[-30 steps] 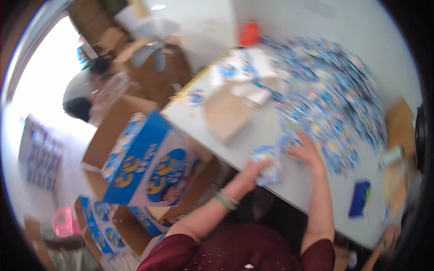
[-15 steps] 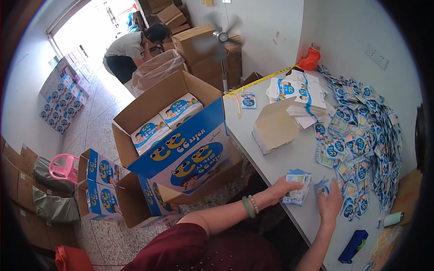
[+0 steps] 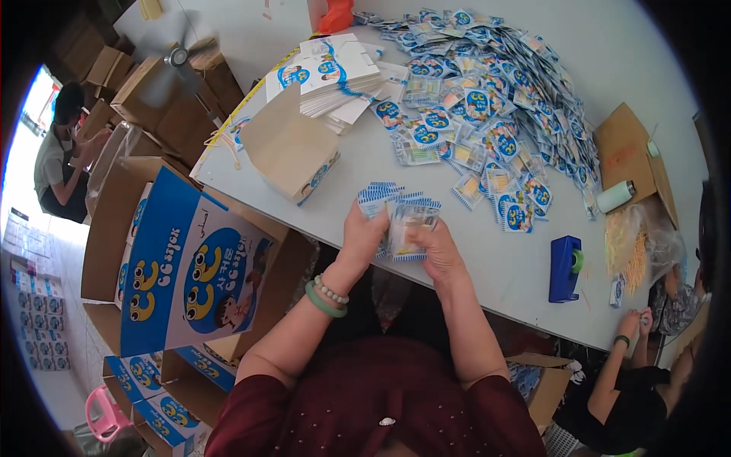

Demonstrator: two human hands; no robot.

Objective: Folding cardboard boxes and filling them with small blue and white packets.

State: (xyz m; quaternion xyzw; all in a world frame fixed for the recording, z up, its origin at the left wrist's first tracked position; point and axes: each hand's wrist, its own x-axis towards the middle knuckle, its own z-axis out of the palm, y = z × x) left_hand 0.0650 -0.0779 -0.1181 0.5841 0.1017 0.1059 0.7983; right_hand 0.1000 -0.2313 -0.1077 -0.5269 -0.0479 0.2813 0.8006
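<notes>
My left hand [image 3: 364, 234] grips a fanned stack of small flat snack packets [image 3: 379, 196] with striped blue-and-white ends. Closed around more of these packets [image 3: 415, 212] is my right hand [image 3: 440, 247], close against the left. The two bunches overlap just over the table's near edge, so how they divide between the hands is partly hidden. Beyond my hands, to the left, an open white carton [image 3: 304, 164] stands with its flap raised. A large heap of the same packets [image 3: 495, 114] covers the back right of the table.
Folded white cartons [image 3: 343, 80] are stacked at the back. A blue tape dispenser [image 3: 565, 270] and a pale bottle [image 3: 615, 196] lie right. Large printed shipping box [image 3: 190, 266] stands left, below the table. Co-workers [image 3: 65, 152] are at far left and lower right; a fan [image 3: 179, 57] stands behind.
The view has swung right, bringing in a second person at lower right. My hands have come together; the right hand's packets, apart from the left's stack before, now overlap it.
</notes>
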